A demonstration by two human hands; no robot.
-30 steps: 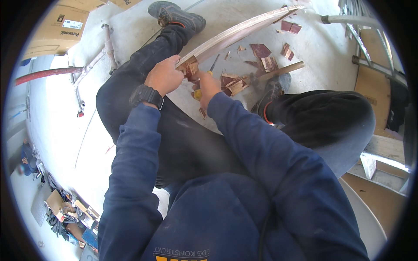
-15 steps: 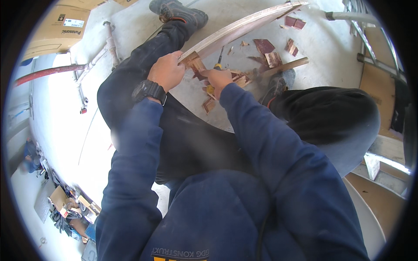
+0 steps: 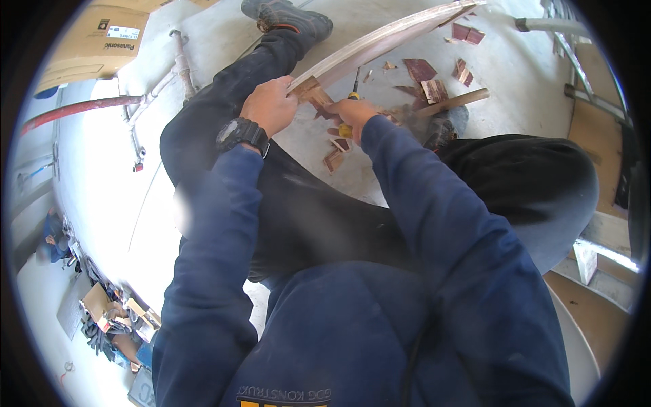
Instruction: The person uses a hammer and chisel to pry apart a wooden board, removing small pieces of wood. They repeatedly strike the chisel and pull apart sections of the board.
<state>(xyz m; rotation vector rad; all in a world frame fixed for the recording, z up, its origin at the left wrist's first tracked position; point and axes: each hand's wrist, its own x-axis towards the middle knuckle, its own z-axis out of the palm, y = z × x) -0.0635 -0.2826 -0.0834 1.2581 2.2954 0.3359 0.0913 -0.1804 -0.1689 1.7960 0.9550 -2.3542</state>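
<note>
Left hand [image 3: 269, 105]: upper centre of frame, closed on near end of long pale wooden strip [image 3: 380, 42], black wristwatch [image 3: 239, 132] on wrist.
Right hand [image 3: 354, 113]: just right of left hand, wrapped round yellow-handled tool [image 3: 348, 125], shaft up against strip end.
Wooden strip: ran from hands up to upper right of frame, tilted, above concrete floor [image 3: 515, 81].
Scraps: reddish-brown wood chips [image 3: 420, 69] scattered on floor, upper right; some just below hands.
Legs: dark trousers, boot [image 3: 285, 15] at top centre.
</note>
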